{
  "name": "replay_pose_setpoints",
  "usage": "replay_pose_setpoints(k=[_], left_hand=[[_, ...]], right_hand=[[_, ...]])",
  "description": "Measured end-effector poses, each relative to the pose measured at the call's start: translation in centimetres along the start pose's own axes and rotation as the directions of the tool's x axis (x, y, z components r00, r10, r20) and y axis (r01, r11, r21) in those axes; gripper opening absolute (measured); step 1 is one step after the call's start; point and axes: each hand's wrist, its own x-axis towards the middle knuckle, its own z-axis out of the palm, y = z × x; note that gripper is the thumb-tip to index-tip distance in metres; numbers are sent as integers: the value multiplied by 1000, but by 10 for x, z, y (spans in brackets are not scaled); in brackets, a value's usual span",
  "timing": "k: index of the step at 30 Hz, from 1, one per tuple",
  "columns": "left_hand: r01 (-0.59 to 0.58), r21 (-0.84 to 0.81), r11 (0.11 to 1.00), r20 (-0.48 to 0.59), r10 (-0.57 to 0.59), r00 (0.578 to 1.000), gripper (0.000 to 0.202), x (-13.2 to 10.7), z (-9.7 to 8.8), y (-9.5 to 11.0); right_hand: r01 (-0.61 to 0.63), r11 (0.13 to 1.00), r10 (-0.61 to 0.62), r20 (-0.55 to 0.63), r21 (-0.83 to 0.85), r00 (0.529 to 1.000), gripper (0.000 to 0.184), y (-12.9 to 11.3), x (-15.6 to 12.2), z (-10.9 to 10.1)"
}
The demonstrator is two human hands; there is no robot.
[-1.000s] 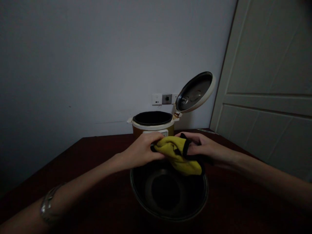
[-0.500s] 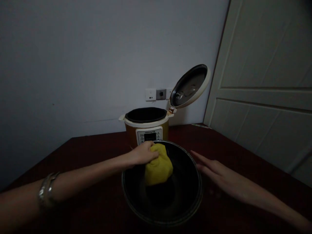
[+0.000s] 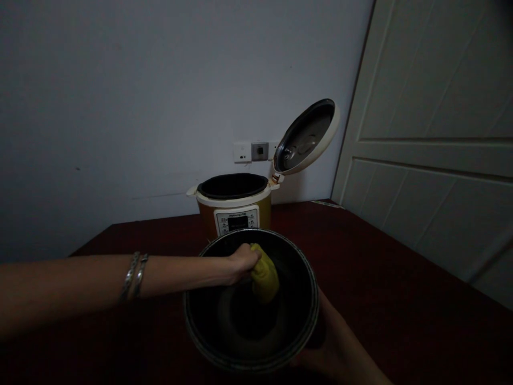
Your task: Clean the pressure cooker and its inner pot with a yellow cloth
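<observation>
Your head-worn camera looks forward and down over the dark-red table (image 3: 368, 267) toward the wall (image 3: 140, 107), close above the inner pot (image 3: 295, 291).

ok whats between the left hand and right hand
In the head view, the cloth in the left hand comes first, then the wall of the pot, with the right hand outside it.

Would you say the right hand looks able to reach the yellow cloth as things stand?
Probably not directly: the right hand is outside the pot, whose wall stands between it and the yellow cloth.
</observation>
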Motion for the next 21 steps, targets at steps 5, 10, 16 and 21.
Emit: replay_pose_setpoints(k=[5,10,16,21], left_hand=[[-61,-4,998,58,61,996,10,-1,34,14],[-140,50,989,331,116,937,16,-34,44,22],[-407,345,845,670,81,738,30,-87,-4,36],[-552,415,723,801,-3,598,42,-108,-67,50]], right_hand=[[-35,994,36,8,-99,999,103,4,-4,-8],[-51,986,41,-68,-158,997,102,16,-7,-6],[-91,989,83,-75,-113,994,100,17,-6,-5],[-135,970,114,-111,-203,987,98,18,-8,-7]])
